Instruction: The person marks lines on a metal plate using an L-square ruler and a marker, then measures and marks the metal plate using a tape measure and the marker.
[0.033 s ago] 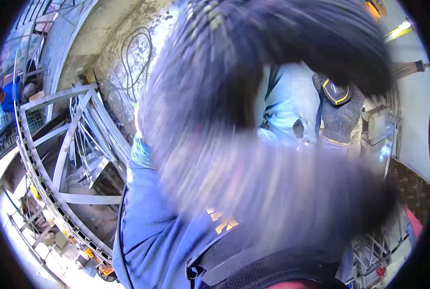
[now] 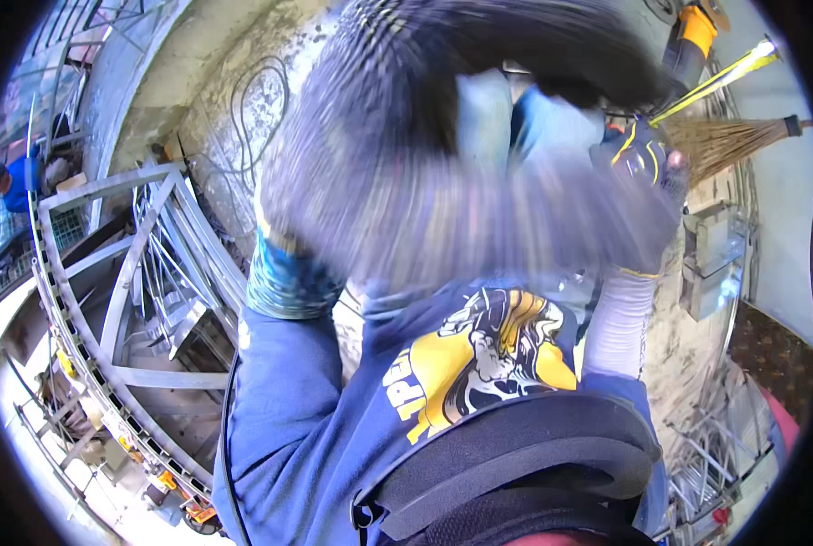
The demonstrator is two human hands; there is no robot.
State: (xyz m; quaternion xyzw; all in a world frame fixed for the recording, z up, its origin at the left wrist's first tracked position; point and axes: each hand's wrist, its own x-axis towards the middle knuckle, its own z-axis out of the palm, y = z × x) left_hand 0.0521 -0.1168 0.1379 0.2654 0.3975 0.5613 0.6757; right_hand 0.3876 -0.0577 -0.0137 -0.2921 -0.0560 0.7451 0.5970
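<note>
My left hand (image 2: 352, 173), in a dark grey knitted glove, looms close to the camera and is smeared by motion. Its thumb and fingers curve apart into a C shape, with nothing visible between them. A blue patterned sleeve (image 2: 293, 278) covers that wrist. Farther down on the right, my right hand (image 2: 672, 177) wears a similar dark glove, partly hidden behind the left. It is closed round a dark, yellow-trimmed tape measure (image 2: 639, 155). A yellow tape blade (image 2: 721, 82) stretches from there toward the upper right.
A straw broom (image 2: 734, 141) lies beyond my right hand, below an orange and black power tool (image 2: 693, 41). Metal frames (image 2: 111, 314) stand at the left near a coiled cable (image 2: 259, 114) on the floor. A person in blue (image 2: 15, 182) is at the far left.
My left hand has risen, uncovering my shirt front and right forearm. The power tool, broom and tape blade at the upper right show more fully. The tape measure has shifted slightly up.
</note>
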